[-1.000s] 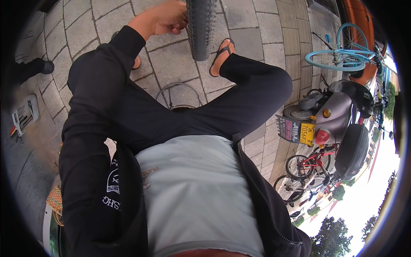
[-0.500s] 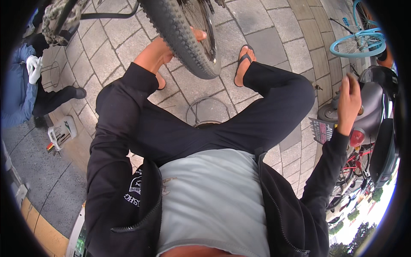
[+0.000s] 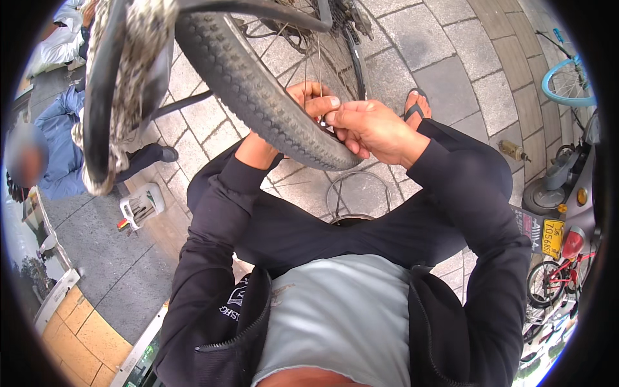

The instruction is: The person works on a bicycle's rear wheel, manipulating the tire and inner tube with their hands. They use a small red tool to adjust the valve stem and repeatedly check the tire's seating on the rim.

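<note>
A bicycle wheel with a knobby black tyre [image 3: 258, 106] slants across the upper middle, in front of my parted knees. My left hand [image 3: 311, 98] reaches round behind the tyre to the rim side, its thumb and fingers closed beside the spokes. From the right, my right hand [image 3: 374, 128] meets it there, thumb and forefinger pinched together at the inner edge of the rim. Something small and dark shows just under the fingertips, too small to name. Part of my left wrist is hidden by the tyre.
A blurred pale braided thing [image 3: 143, 71] hangs by a black bar at upper left. A person in a blue shirt [image 3: 61, 135] is beyond it, near a white jug [image 3: 143, 205]. At right are a small bottle [image 3: 512, 151], a parked scooter [image 3: 580, 201] and a light-blue bicycle wheel [image 3: 567, 82].
My right hand has come from beside the scooter to the wheel's rim, and its fingers have closed. My left hand stays at the wheel. The whole view has shifted, bringing the tyre lower.
</note>
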